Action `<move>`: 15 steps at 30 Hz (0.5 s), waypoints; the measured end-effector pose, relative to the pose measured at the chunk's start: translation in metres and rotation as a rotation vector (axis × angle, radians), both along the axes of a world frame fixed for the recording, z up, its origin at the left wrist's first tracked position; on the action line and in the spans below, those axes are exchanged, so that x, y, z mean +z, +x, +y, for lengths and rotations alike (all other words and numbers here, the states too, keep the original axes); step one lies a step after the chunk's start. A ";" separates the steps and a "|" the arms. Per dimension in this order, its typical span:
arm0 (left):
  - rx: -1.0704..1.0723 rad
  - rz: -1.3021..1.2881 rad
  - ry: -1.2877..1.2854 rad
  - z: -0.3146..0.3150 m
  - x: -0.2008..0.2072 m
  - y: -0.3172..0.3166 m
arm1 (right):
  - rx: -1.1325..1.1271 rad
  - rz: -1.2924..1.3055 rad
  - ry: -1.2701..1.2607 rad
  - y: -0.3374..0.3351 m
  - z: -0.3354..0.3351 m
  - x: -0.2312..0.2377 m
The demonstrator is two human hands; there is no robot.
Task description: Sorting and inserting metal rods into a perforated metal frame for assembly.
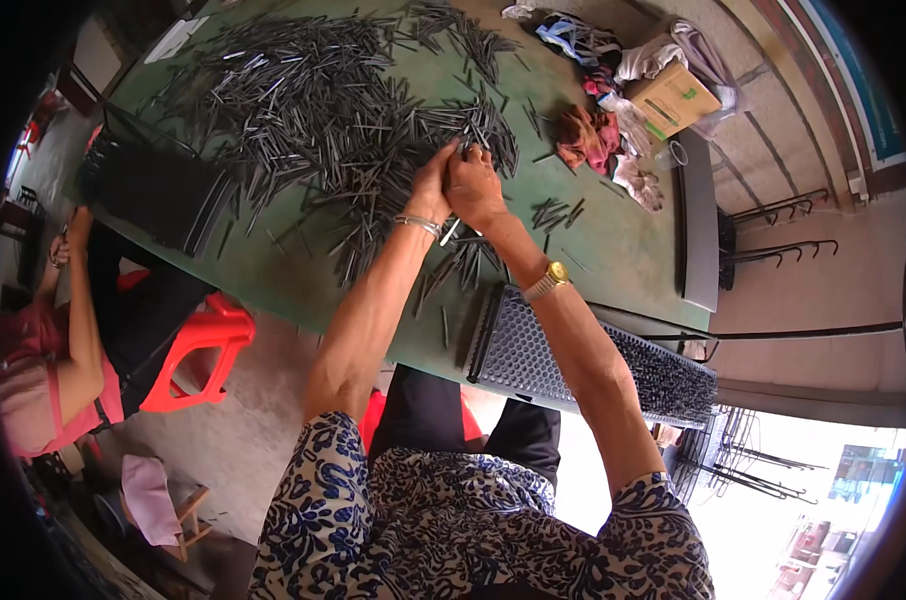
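My left hand [435, 186] and my right hand [476, 188] meet over the near edge of a heap of thin black sticks [313, 110] on a green table [613, 240]. Both hands have their fingers curled closed. A slim pale rod [451, 231] pokes out below my right hand, between the wrists. Whatever sits between my fingertips is hidden. Nearer me, right of the heap, a black tray with rows of round holes [518, 345] lies at the table edge, and its right part is filled with black pieces.
At the far right lie crumpled cloths [588, 137], a cardboard box [675, 100] and a clear cup [673, 155]. Another black tray [158, 195] stands at the left edge. A seated person in pink [58, 365] is beside a red stool [203, 345]. Metal hooks [783, 250] jut out at right.
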State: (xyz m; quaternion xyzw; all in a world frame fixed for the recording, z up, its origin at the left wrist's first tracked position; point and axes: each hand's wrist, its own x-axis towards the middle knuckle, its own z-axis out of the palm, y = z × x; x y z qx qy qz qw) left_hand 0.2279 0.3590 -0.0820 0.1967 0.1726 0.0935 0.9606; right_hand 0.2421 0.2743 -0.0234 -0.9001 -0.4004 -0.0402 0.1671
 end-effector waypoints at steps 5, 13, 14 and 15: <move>-0.121 -0.099 -0.069 0.027 -0.022 0.004 | 0.353 0.140 0.148 0.000 -0.013 0.025; -0.053 -0.116 0.073 0.042 0.034 -0.001 | 0.195 -0.039 0.032 -0.046 -0.074 0.064; 0.008 -0.121 0.028 0.049 0.041 0.000 | 0.354 -0.084 -0.089 -0.062 -0.075 0.053; 0.045 -0.116 -0.014 0.056 0.046 -0.003 | 0.435 0.015 -0.270 -0.081 -0.074 0.041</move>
